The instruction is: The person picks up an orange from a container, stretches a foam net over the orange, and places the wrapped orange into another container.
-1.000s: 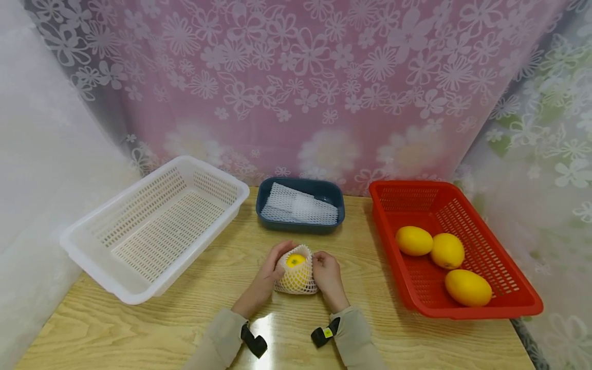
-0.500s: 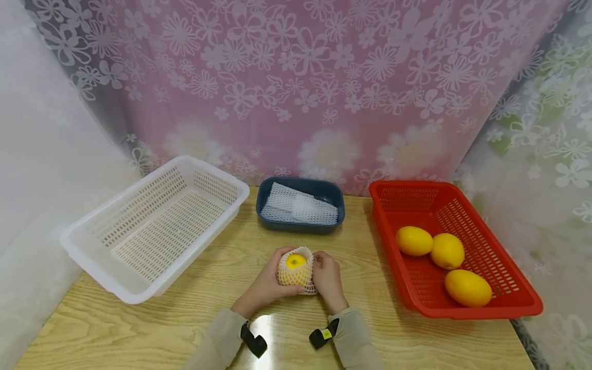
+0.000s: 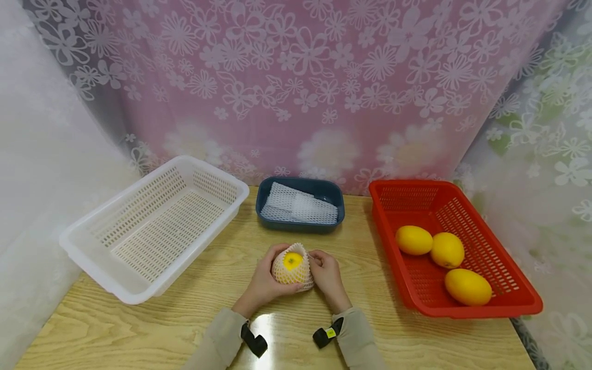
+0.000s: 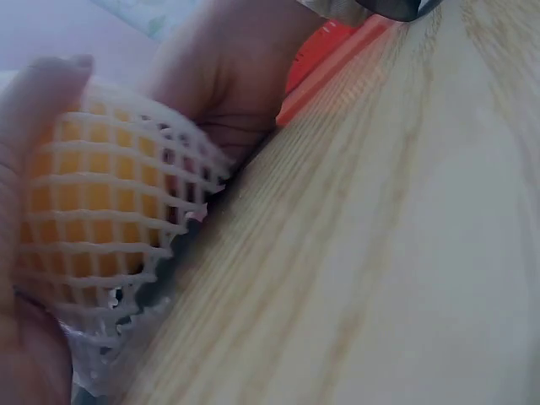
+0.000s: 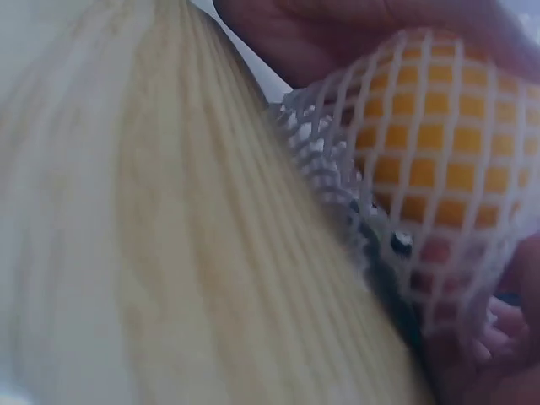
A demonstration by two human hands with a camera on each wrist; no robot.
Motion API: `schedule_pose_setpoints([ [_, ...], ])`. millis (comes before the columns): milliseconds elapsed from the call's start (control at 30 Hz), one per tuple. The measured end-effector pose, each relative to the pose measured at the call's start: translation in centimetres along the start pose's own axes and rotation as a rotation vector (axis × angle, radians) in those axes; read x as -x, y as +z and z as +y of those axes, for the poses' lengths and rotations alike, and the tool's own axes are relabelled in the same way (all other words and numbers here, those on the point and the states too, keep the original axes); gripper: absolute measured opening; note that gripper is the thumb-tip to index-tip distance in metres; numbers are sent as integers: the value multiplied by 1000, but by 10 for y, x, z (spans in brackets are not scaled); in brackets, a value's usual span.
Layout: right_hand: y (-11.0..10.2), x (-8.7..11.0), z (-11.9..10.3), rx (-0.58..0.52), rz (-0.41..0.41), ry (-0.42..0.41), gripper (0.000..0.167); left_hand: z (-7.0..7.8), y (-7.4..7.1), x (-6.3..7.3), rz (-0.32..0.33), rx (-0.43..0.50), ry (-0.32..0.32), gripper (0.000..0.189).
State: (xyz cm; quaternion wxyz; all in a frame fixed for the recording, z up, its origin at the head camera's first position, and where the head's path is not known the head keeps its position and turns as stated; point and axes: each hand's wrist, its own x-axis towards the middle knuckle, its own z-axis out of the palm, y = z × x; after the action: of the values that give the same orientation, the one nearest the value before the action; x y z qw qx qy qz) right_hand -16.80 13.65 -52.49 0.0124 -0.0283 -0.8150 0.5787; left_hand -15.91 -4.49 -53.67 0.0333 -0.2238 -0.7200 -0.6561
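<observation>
A yellow oval fruit point(image 3: 292, 260) sits inside a white foam net sleeve point(image 3: 308, 272), its tip showing through the sleeve's open top. My left hand point(image 3: 264, 285) grips the netted fruit from the left, thumb across the front. On the other side, my right hand point(image 3: 328, 277) pinches the edge of the sleeve with thumb and fingers. The left wrist view shows the mesh stretched over the fruit point(image 4: 97, 194), with loose netting below it. In the right wrist view the same netting point(image 5: 422, 160) tapers past the fruit, low over the table.
A red basket point(image 3: 472, 312) on the right holds 3 yellow fruits point(image 3: 468, 287). Behind the hands, a dark blue tray point(image 3: 300, 226) contains white foam nets point(image 3: 296, 204). At left stands a white basket point(image 3: 154, 231). A pink flowered curtain point(image 3: 296, 92) hangs behind the wooden table point(image 3: 185, 329).
My left thumb has come round to the front of the fruit, which has tilted and shifted slightly left. My right hand stays at the sleeve's right edge.
</observation>
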Motion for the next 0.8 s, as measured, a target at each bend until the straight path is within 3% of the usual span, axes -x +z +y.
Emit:
schedule_pose_setpoints([
  [100,0,2,-2,-141,-74,35,18,2,0,-1,38,64,49,88],
  [167,0,3,-3,-242,-142,61,19,12,-2,-1,41,91,72,84],
  [300,4,5,-3,-370,-230,101,23,26,-4,0,30,107,68,80],
  [500,5,6,-1,-411,-197,103,23,14,-4,0,-10,115,11,86],
  [600,5,7,-1,-428,-166,105,22,22,-4,-1,-32,103,-30,92],
  [800,5,8,0,-455,-135,105,23,4,-2,-1,-50,100,-8,100],
])
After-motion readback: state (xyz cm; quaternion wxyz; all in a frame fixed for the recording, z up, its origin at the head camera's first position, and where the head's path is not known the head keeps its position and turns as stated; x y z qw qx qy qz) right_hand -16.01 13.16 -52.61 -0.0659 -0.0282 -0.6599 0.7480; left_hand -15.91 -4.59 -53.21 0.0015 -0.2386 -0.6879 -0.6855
